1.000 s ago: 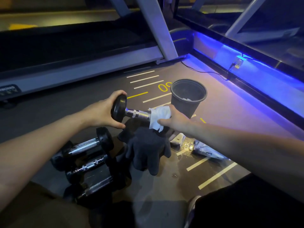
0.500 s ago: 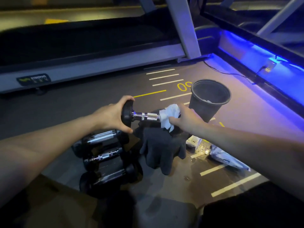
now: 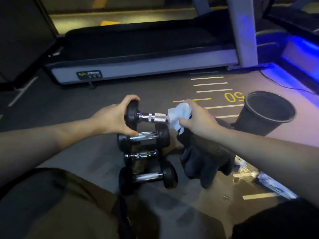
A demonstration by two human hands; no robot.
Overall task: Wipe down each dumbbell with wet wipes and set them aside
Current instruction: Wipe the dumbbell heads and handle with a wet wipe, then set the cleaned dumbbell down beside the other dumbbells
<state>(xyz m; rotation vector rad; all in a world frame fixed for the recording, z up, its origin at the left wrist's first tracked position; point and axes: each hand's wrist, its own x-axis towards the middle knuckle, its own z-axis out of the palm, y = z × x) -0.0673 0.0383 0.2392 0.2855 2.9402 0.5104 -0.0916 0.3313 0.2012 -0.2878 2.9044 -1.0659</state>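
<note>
Gripping the black end disc of a small dumbbell (image 3: 148,116) with curled fingers, the left hand (image 3: 112,119) is holding it level in the air, while the right hand (image 3: 198,120) is clutching a white wet wipe (image 3: 177,115) wrapped around the other end. Three more dumbbells (image 3: 146,156) are lying on the gym floor (image 3: 69,109) just below, beside a dark glove (image 3: 205,161). A black bucket (image 3: 264,116) is standing to the right, and a treadmill (image 3: 138,54) is sitting behind.
</note>
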